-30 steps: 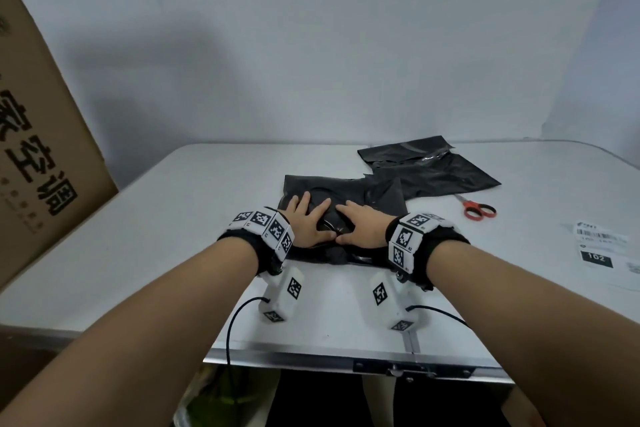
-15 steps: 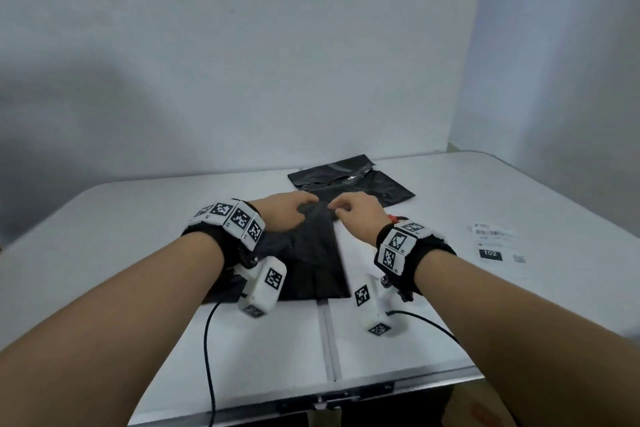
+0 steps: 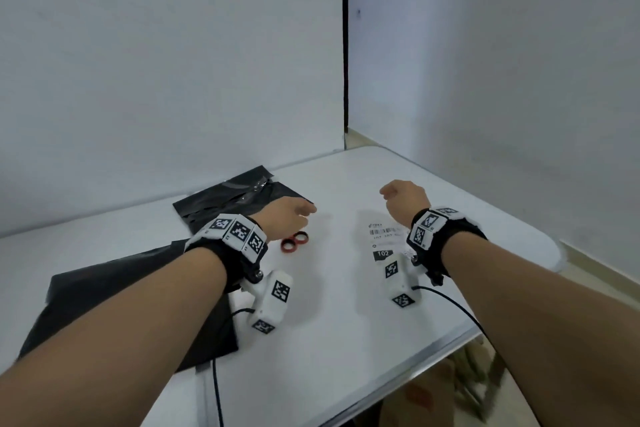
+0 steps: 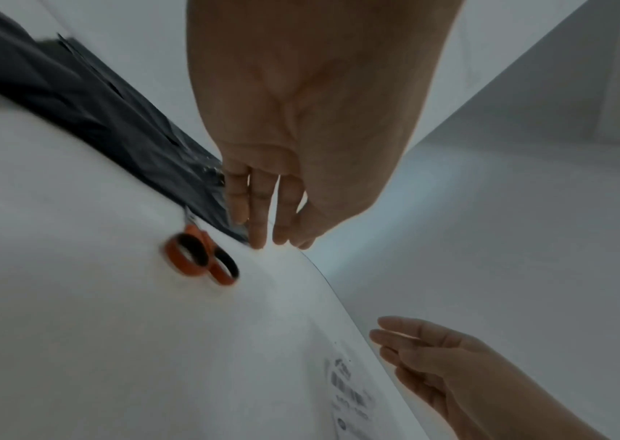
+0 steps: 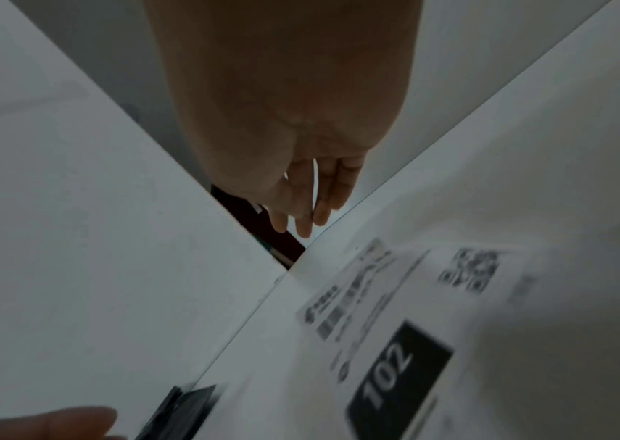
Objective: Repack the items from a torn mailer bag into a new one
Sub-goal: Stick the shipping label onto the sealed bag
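Shipping label [image 3: 381,239] lies just below right hand [image 3: 403,198], nearer it than left hand [image 3: 287,215]; both loosely spread, empty.

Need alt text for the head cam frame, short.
Two bare hands, left and right, hover empty and relaxed over a white table. Orange-handled scissors lie by the left hand, a white shipping label marked 102 under the right wrist, two black plastic mailer bags at left.

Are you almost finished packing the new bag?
Nearly. The near black mailer lies flat, seemingly packed, and the torn bag sits behind it. Both hands, left and right, hover empty. The shipping label lies loose, probably next to go on.
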